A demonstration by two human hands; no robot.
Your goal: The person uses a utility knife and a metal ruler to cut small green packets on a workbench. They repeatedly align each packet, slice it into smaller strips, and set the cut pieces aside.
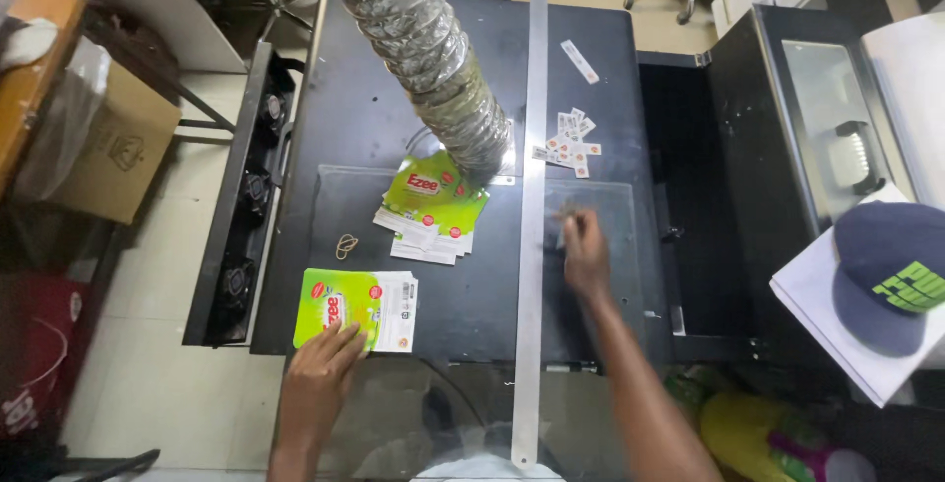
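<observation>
Left hand (320, 369) rests flat, fingers spread, on a glossy green-and-white flat pouch stack (356, 310) at the black counter (374, 98) edge. Right hand (585, 251) is blurred; can't tell its grip, near a long metal ruler (533, 206).

Duct: crinkled silver flexible hose (423, 44), top centre, descending onto the black machine top (364, 98).
Metal strip: long grey straight bar (532, 206), vertical, centre of frame.
Rubber band: tan loop (346, 245), left of centre on the machine top.
Small labels: white-and-red cluster (571, 142), just right of the bar; single strip (580, 61) above it.
Cardboard box: brown (113, 147), upper left.
Cap: navy with green emblem (891, 275), right edge, on white paper sheets (827, 320).
Fans: three round units (246, 196), left side panel.
</observation>
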